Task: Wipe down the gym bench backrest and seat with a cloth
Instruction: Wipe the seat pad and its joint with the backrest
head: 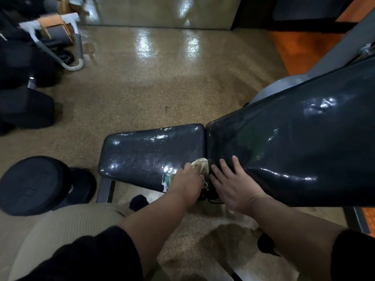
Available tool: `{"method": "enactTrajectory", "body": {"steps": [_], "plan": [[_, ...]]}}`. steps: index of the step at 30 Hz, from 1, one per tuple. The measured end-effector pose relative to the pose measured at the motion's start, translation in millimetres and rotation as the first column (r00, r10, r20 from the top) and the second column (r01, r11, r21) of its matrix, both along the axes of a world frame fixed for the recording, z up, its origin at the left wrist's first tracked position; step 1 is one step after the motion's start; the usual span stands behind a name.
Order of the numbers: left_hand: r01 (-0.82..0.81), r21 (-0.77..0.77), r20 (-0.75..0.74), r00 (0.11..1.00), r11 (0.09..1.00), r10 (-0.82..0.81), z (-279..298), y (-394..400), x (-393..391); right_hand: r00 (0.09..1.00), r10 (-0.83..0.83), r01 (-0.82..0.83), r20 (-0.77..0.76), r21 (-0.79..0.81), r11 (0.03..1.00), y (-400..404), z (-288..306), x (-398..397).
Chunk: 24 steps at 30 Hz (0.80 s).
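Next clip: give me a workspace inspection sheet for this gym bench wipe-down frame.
Surface: speckled floor, glossy with light reflections.
Job's things: dark seat, torn at its near edge; dark backrest, raised; pale cloth at the gap between them.
Clutter: dumbbell beside the seat; more dark weights at left.
Grips: left hand holds the cloth; right hand rests flat on the backrest.
Cables: nothing seen.
Surroundings: grey machine frame far left; orange flooring at right.

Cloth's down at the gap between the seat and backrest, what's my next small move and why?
Probably sweep the cloth leftward along the seat: your left hand grips it at the seat's inner end, while your right hand rests flat on the backrest.
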<state>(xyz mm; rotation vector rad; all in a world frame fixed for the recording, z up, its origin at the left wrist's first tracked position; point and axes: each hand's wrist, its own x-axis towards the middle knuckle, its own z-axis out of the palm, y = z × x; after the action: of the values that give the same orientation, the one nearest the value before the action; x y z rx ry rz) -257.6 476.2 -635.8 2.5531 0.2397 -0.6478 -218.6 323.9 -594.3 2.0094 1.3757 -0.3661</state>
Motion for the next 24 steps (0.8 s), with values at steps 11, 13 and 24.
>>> {"method": "enactTrajectory", "body": {"steps": [11,13,24], "plan": [[0.295,0.225,0.048,0.949,0.929,-0.313,10,-11,-38,0.999,-0.053,0.053,0.008,-0.021,0.998,1,6,-2],[0.349,0.284,0.037,0.927,0.893,-0.374,6,-14,-35,0.999,-0.046,0.046,0.003,-0.031,0.998,0,5,-1],[0.192,0.297,0.155,0.957,0.935,-0.246,-12,-6,31,1.000,0.014,-0.014,0.004,0.029,0.999,-5,-7,5]]}}
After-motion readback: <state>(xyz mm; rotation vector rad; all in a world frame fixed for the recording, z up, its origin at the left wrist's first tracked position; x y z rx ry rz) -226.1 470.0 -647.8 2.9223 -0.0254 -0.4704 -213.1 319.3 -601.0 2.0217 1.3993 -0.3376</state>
